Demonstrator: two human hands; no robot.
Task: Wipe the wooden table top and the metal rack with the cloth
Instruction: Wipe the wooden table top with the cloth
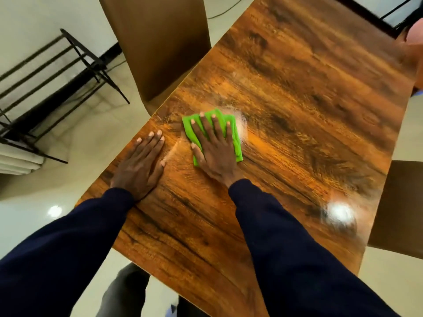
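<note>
The glossy wooden table top point(297, 92) fills the middle of the view. On it, near its left edge, lies a folded bright green cloth point(235, 138). My right hand point(214, 147) presses flat on the cloth with spread, straight fingers. To the left of the cloth, my left hand point(140, 165) rests flat on the bare wood close to the table's edge. The black metal rack point(57, 72) stands on the floor at the far left, away from both hands.
A brown chair back point(160, 42) stands against the table's far left side. Another brown chair point(398, 209) shows at the right edge. Pale tiled floor point(80, 138) lies between the table and the rack. A person's arm point(414, 35) shows at the top right.
</note>
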